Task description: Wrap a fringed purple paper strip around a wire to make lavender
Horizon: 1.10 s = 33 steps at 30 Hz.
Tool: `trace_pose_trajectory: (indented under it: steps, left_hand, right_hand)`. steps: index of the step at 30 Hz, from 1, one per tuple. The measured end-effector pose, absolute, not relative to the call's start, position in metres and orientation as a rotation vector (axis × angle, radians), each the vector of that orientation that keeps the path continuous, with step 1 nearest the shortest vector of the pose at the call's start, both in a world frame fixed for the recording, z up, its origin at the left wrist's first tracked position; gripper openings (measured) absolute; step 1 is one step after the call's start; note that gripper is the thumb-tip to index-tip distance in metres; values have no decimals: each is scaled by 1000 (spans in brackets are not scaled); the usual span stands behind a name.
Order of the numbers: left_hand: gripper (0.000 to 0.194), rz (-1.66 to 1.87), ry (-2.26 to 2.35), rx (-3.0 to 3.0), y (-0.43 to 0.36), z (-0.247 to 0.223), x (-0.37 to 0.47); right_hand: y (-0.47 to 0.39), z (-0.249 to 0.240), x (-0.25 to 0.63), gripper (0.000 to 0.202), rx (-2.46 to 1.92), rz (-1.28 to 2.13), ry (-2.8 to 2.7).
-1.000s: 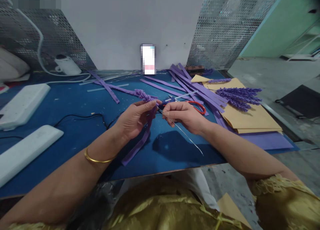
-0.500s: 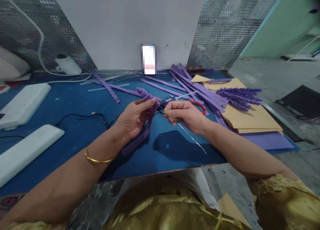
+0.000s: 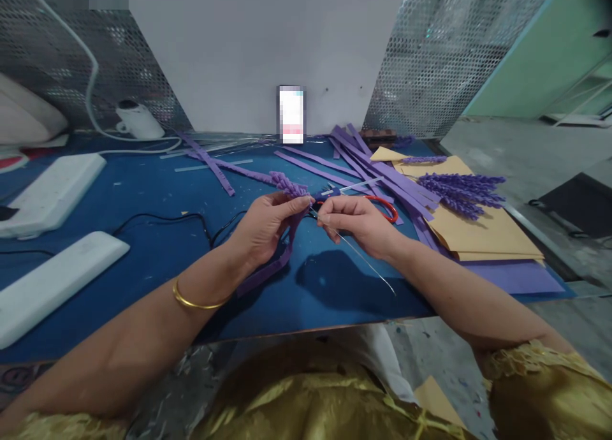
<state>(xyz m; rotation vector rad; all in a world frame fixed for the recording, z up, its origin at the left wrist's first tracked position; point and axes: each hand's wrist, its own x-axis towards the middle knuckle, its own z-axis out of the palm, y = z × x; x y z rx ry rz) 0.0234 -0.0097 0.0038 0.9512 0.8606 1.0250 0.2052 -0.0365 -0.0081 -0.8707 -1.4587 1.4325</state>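
On worktop [image 3: 157,255], at back edge: phone [image 3: 291,115], upright. Toward left edge: white blocks [image 3: 60,280]. Toward right edge: kraft paper [image 3: 482,242] under purple spikes [image 3: 466,194], beside purple strips [image 3: 406,183]. Partly blocked by right hand [image 3: 356,222]: red-handled tool [image 3: 393,209]. Pinching looped purple stem [image 3: 289,183] in left hand [image 3: 265,226], thin wire [image 3: 366,262] in right, above worktop between front and back edges. Versus 1.0 s ago: same pinches, loose tail [image 3: 264,274] reaching less far toward front edge. Counted: one phone, two white blocks, one looped purple stem.
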Motion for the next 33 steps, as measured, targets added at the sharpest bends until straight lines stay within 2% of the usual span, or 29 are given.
trace_pose_trajectory:
  steps: [5, 11, 17, 22, 27, 33]
  left_hand:
    - [31, 1024, 798, 941, -10, 5, 22]
    - [19, 1108, 805, 916, -6, 2, 21]
    - [35, 1136, 782, 934, -7, 7, 19]
    - [35, 1221, 808, 963, -5, 5, 19]
    - [37, 1075, 766, 999, -8, 3, 21]
    - [27, 1029, 793, 988, -10, 3, 22]
  right_hand:
    - [-37, -7, 205, 16, -863, 1415, -1436]
    - [-37, -10, 205, 14, -869, 1428, -1456]
    - [-37, -8, 206, 15, -871, 1472, -1390]
    - [-37, -6, 206, 15, -848, 1516, -1374]
    - [-37, -4, 206, 17, -845, 1538, -1314]
    - [-36, -6, 206, 15, -823, 1610, -1333]
